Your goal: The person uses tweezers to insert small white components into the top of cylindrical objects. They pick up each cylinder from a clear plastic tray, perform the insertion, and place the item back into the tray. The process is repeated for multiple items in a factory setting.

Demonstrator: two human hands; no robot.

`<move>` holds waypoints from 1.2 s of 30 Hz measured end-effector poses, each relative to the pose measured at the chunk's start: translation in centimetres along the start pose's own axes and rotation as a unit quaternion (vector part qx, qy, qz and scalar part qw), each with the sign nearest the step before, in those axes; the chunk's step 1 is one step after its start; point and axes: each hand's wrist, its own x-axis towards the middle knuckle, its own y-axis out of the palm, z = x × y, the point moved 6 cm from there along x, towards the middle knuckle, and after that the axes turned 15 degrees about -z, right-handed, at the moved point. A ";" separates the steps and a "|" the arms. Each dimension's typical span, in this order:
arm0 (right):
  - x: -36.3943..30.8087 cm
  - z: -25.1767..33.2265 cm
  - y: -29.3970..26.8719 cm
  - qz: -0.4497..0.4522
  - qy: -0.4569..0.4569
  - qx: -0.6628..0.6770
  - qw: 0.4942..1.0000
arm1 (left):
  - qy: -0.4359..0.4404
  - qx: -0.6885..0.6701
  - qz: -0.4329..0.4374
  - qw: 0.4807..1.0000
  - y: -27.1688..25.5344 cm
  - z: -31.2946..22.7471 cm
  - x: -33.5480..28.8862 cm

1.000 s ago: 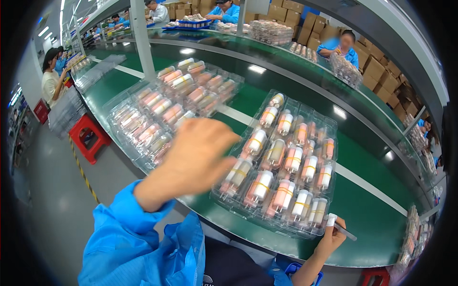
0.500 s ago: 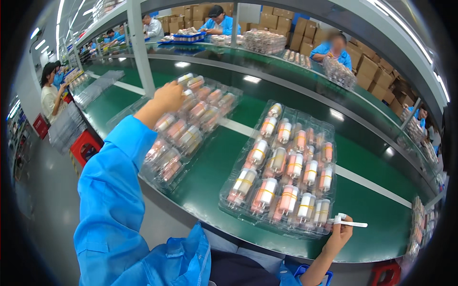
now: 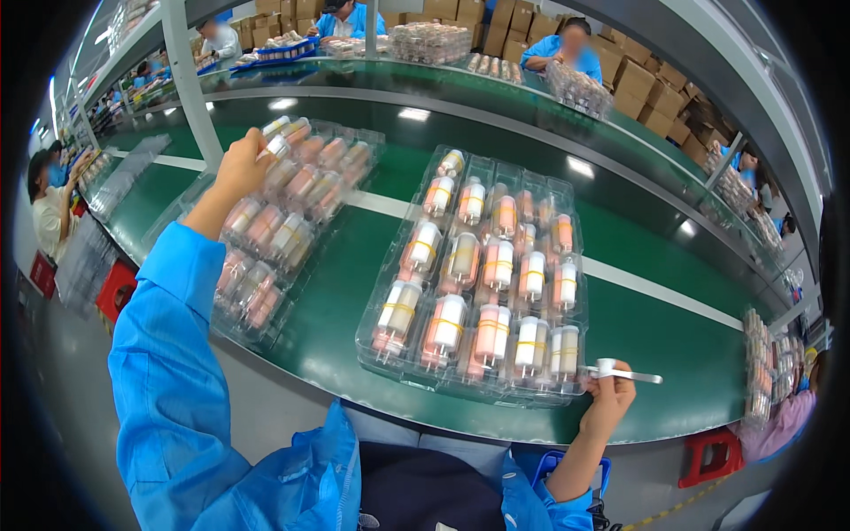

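My left hand (image 3: 241, 165) is curled at the far left corner of the left clear plastic tray (image 3: 370, 137), beside small white-capped cylinders (image 3: 297, 131). Its fingertips are partly hidden, so what it grips cannot be made out. In front of me lies the right clear plastic tray (image 3: 376, 361), filled with pink, white and beige cylinders (image 3: 491, 332) bound by yellow bands. At its near right corner, my right hand (image 3: 609, 400) pinches a slim white stick-like tool (image 3: 639, 377). The tool points out to the right.
Both trays rest on a green conveyor (image 3: 328, 305) with a pale stripe. A grey metal post (image 3: 190, 88) rises behind the left tray. More filled trays (image 3: 758, 372) are stacked far right. Red stools (image 3: 713, 456) stand below the edge. Co-workers (image 3: 571, 55) sit across the line.
The whole view has shifted, so the trays appear farther left and higher. My left hand stays at the left tray's far corner; my right hand still holds the white tool.
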 end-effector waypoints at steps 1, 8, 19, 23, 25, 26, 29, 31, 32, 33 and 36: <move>-0.1 0.4 0.0 -0.026 -0.004 0.020 0.999 | -0.002 -0.039 -0.029 0.999 -0.8 -0.3 -0.1; -1.8 0.5 -2.5 0.032 -0.141 -0.193 0.971 | -0.192 -0.553 0.122 0.801 -8.1 -14.8 -6.4; -4.7 6.5 1.0 -0.026 -0.153 0.023 0.988 | -0.224 -0.689 0.257 0.640 -7.1 -25.1 -27.5; -10.6 8.3 6.8 0.203 -0.112 0.128 0.964 | -0.201 -0.704 0.299 0.612 -6.6 -26.4 -29.1; -12.4 8.2 7.8 0.242 -0.068 0.093 0.964 | -0.191 -0.697 0.297 0.624 -6.7 -26.3 -29.3; -12.8 8.1 8.4 0.275 -0.077 0.055 0.957 | -0.184 -0.700 0.299 0.623 -6.6 -26.2 -29.3; -13.6 8.1 9.3 0.293 -0.060 0.047 0.953 | -0.171 -0.708 0.301 0.616 -6.3 -26.0 -29.8; -14.0 8.1 9.9 0.306 -0.062 0.023 0.950 | -0.179 -0.713 0.300 0.608 -6.1 -25.9 -30.2; -14.0 8.0 10.1 0.312 -0.063 0.012 0.948 | -0.174 -0.711 0.299 0.612 -6.2 -25.8 -30.2; -13.9 8.1 10.3 0.328 -0.097 0.004 0.940 | -0.169 -0.709 0.298 0.617 -6.2 -25.8 -30.3; -13.9 7.8 10.4 0.331 -0.100 0.003 0.938 | -0.160 -0.705 0.296 0.625 -6.2 -25.9 -30.2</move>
